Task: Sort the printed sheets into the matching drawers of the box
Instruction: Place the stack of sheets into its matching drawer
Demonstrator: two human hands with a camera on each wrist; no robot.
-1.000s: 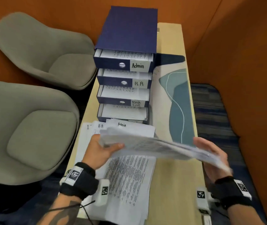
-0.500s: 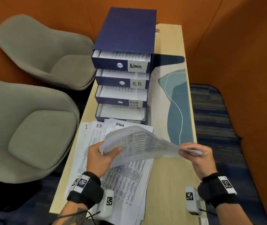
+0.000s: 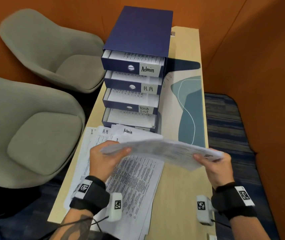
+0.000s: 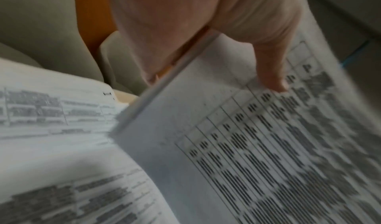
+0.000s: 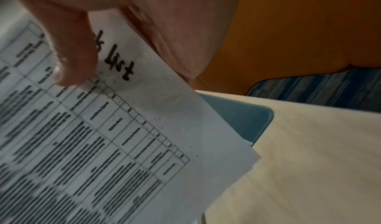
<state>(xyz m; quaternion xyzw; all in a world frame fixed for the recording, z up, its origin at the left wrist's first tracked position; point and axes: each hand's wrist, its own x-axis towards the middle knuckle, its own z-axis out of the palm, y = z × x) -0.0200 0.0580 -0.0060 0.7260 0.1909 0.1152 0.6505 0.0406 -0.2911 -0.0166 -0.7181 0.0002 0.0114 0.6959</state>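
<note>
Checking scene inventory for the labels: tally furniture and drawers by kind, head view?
Drawers in the blue box, all pulled out: 4
Drawer labels readable (Admin, H.R, Task List): 3
Grey chairs: 2
Tables: 1
Total: 10

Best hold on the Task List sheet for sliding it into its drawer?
Keep both short ends: left hand on one, right hand on the other, thumbs on top. The sheet sags between them, so it probably needs both ends taut, one long edge leading toward the Task List drawer, which stands open.
</note>
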